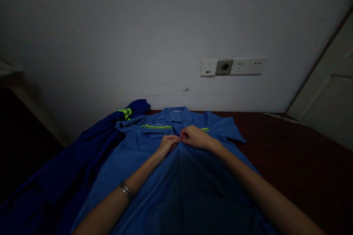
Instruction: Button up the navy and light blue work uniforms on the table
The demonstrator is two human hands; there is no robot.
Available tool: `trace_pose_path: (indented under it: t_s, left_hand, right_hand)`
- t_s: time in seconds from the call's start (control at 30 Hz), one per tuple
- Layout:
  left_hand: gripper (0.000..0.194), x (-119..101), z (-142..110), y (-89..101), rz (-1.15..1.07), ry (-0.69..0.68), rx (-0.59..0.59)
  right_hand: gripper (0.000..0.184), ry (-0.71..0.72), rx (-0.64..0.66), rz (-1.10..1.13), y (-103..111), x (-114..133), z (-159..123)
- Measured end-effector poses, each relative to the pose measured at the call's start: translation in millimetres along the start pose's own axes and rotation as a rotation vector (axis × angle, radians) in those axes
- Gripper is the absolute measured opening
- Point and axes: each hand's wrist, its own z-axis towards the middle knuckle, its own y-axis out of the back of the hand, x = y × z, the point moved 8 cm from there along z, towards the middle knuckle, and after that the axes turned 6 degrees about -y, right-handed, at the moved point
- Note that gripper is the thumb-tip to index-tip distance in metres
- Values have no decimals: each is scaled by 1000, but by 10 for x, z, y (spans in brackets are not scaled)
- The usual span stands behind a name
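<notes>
A light blue work shirt (132,161) with yellow-green reflective stripes lies flat on a dark red-brown table (289,147), collar toward the wall. My left hand (167,144) and my right hand (195,136) meet at the shirt's front opening, just below the collar. Both hands are closed, pinching the fabric at the placket. A metal bracelet (127,190) sits on my left wrist.
A darker blue garment (91,143) with a reflective band lies bunched to the left of the shirt. A white wall rises behind the table, with a row of wall sockets (233,67). A white door (328,91) stands at the right.
</notes>
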Motion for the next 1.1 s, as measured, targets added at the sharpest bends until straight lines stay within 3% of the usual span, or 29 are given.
trace_pose_path:
  t_s: [0.2,0.47,0.7,0.9,1.1]
  left_hand:
    - [25,-14,-7,-15,17,-22,-6]
    - [23,4,19,-11,37,-22,-16]
    - [28,53,51,-3,34,-9,7]
    - [41,93,59,-7,28,4,19]
    - [40,22,-40,-67,-28,44,49]
  right_hand:
    - [17,61,-74,-99,-90,18,-186]
    - [19,279,-269,-537,-292,173,-404]
    - [20,357,-422,-531,-251,164,-457]
    - [20,366,-389,-505,-263,153,-432]
    - [21,417,-357,-500,-293,175,-438]
